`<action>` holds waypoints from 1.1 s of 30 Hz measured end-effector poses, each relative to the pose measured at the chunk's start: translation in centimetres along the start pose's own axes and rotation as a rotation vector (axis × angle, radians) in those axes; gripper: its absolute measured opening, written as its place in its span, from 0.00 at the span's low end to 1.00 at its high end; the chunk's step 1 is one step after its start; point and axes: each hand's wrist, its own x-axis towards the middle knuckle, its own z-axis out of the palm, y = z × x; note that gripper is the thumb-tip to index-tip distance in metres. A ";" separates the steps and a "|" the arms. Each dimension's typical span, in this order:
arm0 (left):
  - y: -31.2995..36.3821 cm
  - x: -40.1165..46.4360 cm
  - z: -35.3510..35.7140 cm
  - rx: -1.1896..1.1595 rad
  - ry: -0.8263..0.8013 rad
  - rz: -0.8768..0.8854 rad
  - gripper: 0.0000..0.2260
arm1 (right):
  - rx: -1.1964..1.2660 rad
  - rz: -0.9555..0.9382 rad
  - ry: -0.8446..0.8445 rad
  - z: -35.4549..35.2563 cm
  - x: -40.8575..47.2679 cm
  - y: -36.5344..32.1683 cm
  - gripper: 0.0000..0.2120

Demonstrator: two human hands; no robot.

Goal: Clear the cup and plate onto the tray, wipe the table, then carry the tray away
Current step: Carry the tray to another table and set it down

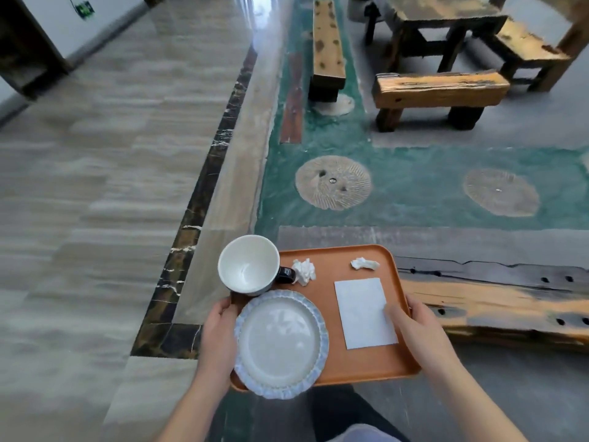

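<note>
I hold an orange tray (366,362) in the air over the floor, level in front of me. My left hand (220,330) grips its left edge and my right hand (417,330) grips its right edge, thumb on top. A white cup (248,264) with a dark handle stands at the tray's far left corner. A pale plate (280,342) with a blue frilled rim lies in front of the cup and overhangs the tray's near edge. A flat white napkin (365,312) lies on the right half, under my right thumb. Two crumpled tissues (304,271) (365,263) rest near the far edge.
A low wooden bench (510,301) lies close on the right. Further ahead stand a long bench (328,43), a short bench (439,90) and a dark wooden table (436,17). Green flooring with round stone insets (333,181) stretches ahead; pale tiled floor (95,186) runs along the left.
</note>
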 end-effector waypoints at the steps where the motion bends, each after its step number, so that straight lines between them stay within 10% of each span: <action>1: 0.7 1.5 0.5 0.002 0.011 -0.006 0.08 | -0.022 -0.002 -0.005 0.4 1.9 -0.6 0.11; 33: 38.5 54.7 37.1 0.075 -0.328 -0.042 0.11 | -0.031 0.124 0.204 -5.1 66.1 -28.3 0.13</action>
